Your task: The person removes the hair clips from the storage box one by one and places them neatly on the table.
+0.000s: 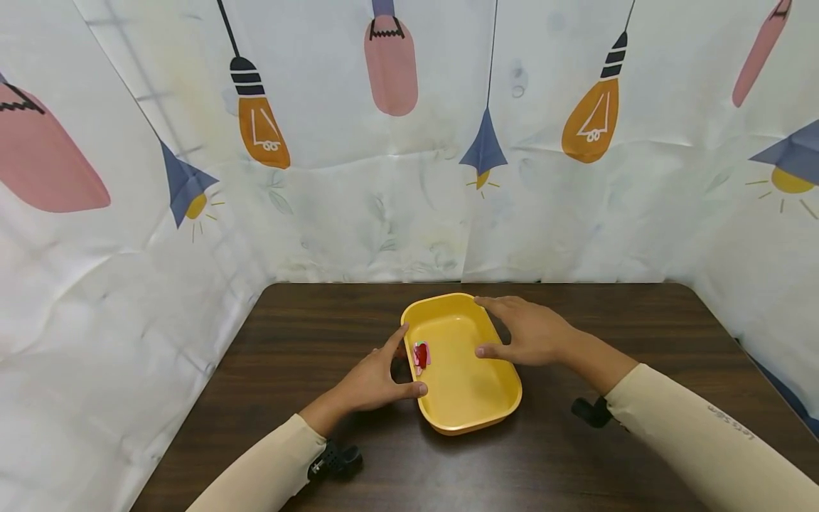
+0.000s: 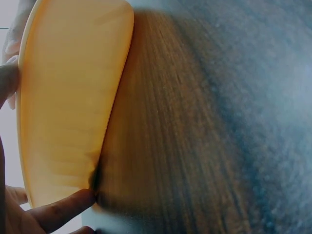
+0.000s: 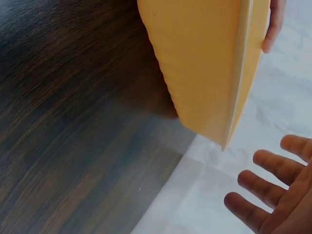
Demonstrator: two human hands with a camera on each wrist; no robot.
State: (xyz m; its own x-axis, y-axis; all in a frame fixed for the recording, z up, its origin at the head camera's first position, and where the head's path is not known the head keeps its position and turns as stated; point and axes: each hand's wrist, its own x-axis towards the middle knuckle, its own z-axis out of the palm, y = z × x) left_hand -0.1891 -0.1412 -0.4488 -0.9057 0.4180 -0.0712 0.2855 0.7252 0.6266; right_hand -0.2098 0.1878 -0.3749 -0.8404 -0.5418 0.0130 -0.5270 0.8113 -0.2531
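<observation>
A yellow plastic tray (image 1: 463,387) with rounded corners and a raised rim stands on the dark wooden table. My left hand (image 1: 371,377) holds its left side. The thumb lies over the rim, and the other fingers reach the outer wall, low near the table in the left wrist view. Inside the tray, by the left wall, lies a small red and pink object (image 1: 421,355), its kind too small to make out. My right hand (image 1: 534,333) is spread over the tray's right rim, thumb above the inside. In the right wrist view its fingers (image 3: 275,165) are straight and apart from the tray.
The dark wood-grain table (image 1: 320,313) extends on both sides of the tray. A white cloth (image 1: 358,213) printed with lamps and bulbs hangs behind and along the sides. Black wrist cameras (image 1: 335,461) sit below the cream sleeves (image 1: 691,434).
</observation>
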